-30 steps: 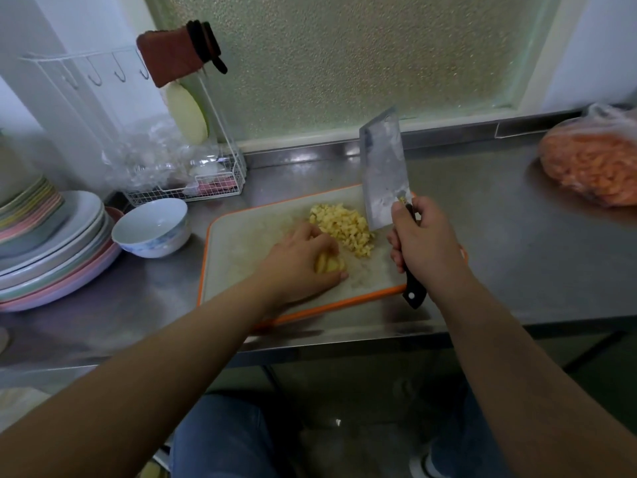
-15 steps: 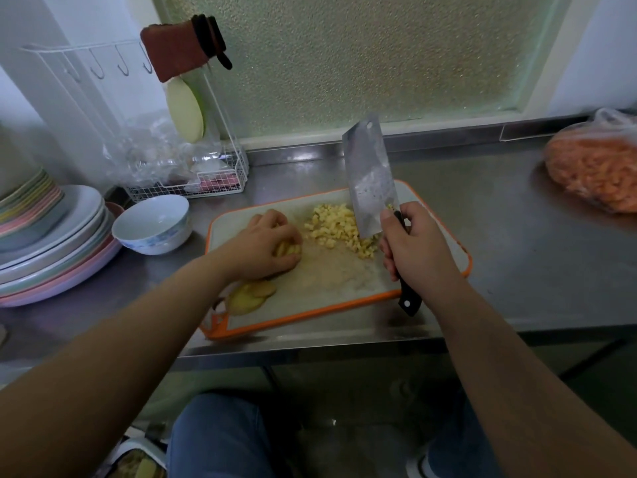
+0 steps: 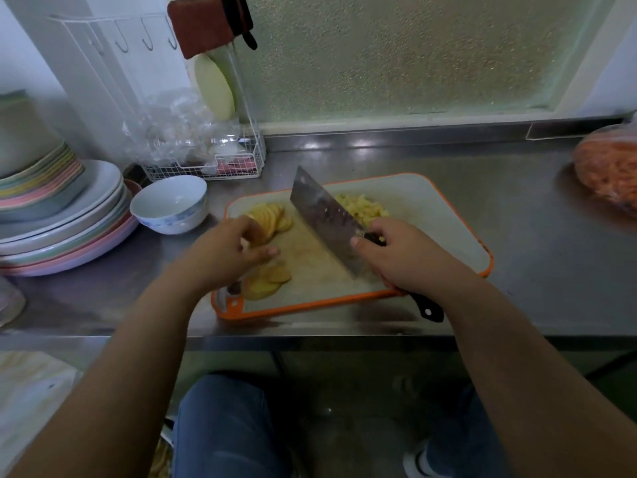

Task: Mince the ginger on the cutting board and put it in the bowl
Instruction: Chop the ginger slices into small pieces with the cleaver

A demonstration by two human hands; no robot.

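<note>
Right hand (image 3: 410, 260) wrapped around cleaver (image 3: 327, 219) handle, blade tilted flat over cutting board (image 3: 448, 215), likely parked clear while slices get arranged. Left hand (image 3: 227, 253) curled, fingertips pinching ginger slices (image 3: 267, 219) at board's left, probably gathering next batch. Chopped ginger (image 3: 362, 207) piled far side, behind blade. Bowl (image 3: 170, 203) just left of board, handy for transfer, nothing in it yet.

Orange-rimmed cutting board (image 3: 431, 201) on steel table (image 3: 517, 270). Right hand (image 3: 410, 258) gripping cleaver (image 3: 327, 219), blade slanting far-left. Left hand (image 3: 227, 253) pinching ginger slices (image 3: 269, 219) at board's left. Minced ginger (image 3: 362, 207) piled far of the blade. Bowl (image 3: 170, 203) left, beside stacked plates (image 3: 58, 219).
</note>
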